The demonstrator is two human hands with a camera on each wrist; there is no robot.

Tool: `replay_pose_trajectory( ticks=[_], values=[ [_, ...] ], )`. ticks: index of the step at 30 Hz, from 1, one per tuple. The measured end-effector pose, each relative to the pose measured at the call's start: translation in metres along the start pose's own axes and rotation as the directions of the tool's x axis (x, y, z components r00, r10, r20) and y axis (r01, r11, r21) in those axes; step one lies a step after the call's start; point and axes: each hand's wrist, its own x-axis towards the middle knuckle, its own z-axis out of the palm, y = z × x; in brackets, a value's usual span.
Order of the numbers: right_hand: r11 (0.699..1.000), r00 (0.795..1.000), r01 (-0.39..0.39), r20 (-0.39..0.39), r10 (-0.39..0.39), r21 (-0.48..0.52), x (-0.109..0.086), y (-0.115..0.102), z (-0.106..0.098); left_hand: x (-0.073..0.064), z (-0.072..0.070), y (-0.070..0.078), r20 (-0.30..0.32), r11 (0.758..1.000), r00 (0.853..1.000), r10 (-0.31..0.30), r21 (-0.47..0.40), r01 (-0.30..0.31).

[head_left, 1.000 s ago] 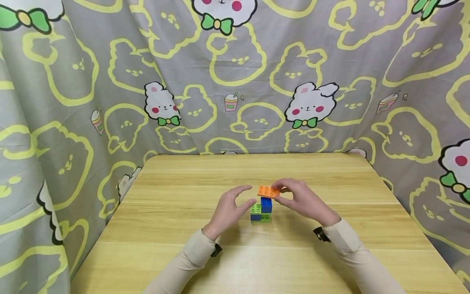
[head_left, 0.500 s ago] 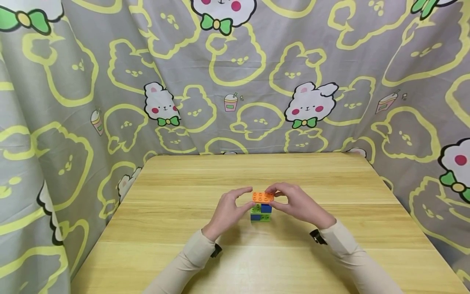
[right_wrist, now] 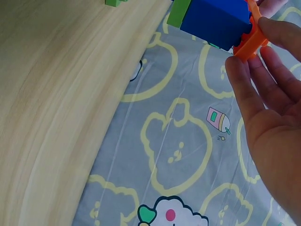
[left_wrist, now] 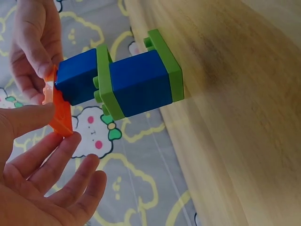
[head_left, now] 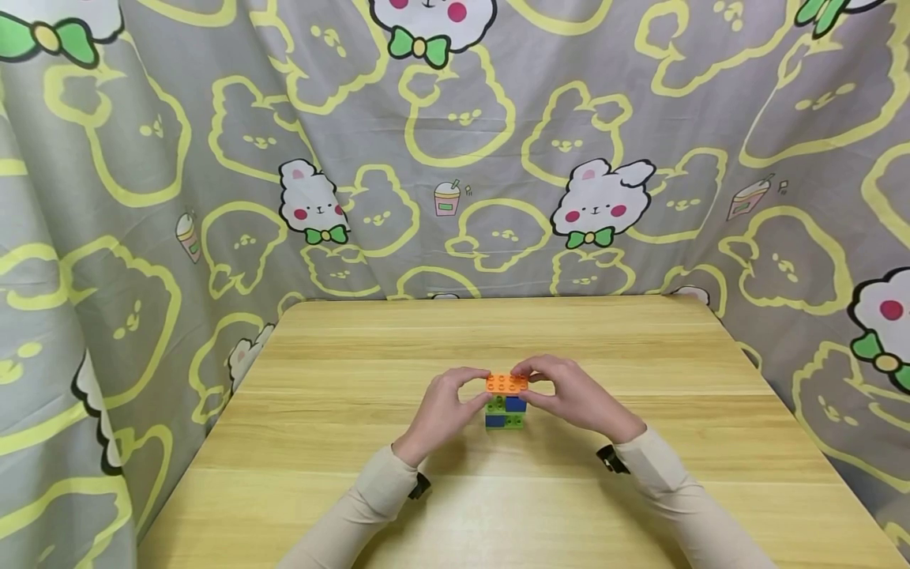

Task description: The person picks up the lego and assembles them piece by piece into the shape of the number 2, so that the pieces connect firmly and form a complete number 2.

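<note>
An orange toy building brick [head_left: 507, 385], flat and studded, lies across the top of a small stack. Its left end is pinched between the thumb and fingers of my left hand [head_left: 442, 409]. My right hand [head_left: 579, 401] pinches the other end. Below it, the upper blue brick [left_wrist: 77, 75] stands toward the right on a light green plate [left_wrist: 107, 84]. Under that plate, a lower blue brick [left_wrist: 141, 82] sits toward the left on the bottom green plate [left_wrist: 169, 66]. In the right wrist view, the orange brick touches the upper blue brick [right_wrist: 218, 21]; whether it is fully seated I cannot tell.
The stack stands upright on a wooden table [head_left: 341, 379]. A grey curtain [head_left: 498, 190] with cartoon prints hangs behind the table and along both sides.
My right hand has brought the orange brick left and down, from above the upper blue brick to lie across the stack. My left fingers have closed onto its left end.
</note>
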Motion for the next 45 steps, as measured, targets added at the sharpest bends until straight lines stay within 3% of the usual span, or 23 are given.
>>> replay_pose_trajectory(
  ticks=[10,17,25,34,36,45],
  values=[
    [1.0,1.0,0.028,-0.006,-0.028,-0.006,0.0,0.0,0.001,-0.001,-0.004,0.001,0.003,1.0,1.0,0.018,0.002,-0.018],
    [0.994,0.998,-0.057,0.025,0.055,0.09,-0.002,0.004,0.002,-0.002,-0.004,0.001,0.014,1.0,1.0,0.006,-0.013,-0.006],
    [0.929,0.962,-0.253,0.168,0.213,0.27,-0.009,0.013,0.01,-0.001,-0.003,0.0,0.033,0.999,0.999,-0.002,-0.054,0.004],
    [0.812,0.926,-0.353,0.298,0.232,0.464,-0.012,0.016,0.019,-0.001,-0.003,-0.006,0.094,0.978,0.993,-0.064,-0.191,0.081],
    [0.801,0.924,-0.359,0.305,0.231,0.479,-0.012,0.015,0.018,-0.001,-0.003,-0.007,0.11,0.97,0.991,-0.081,-0.22,0.103],
    [0.802,0.921,-0.363,0.316,0.23,0.474,-0.013,0.016,0.018,-0.001,-0.003,-0.012,0.163,0.956,0.982,-0.1,-0.259,0.14]
  ],
)
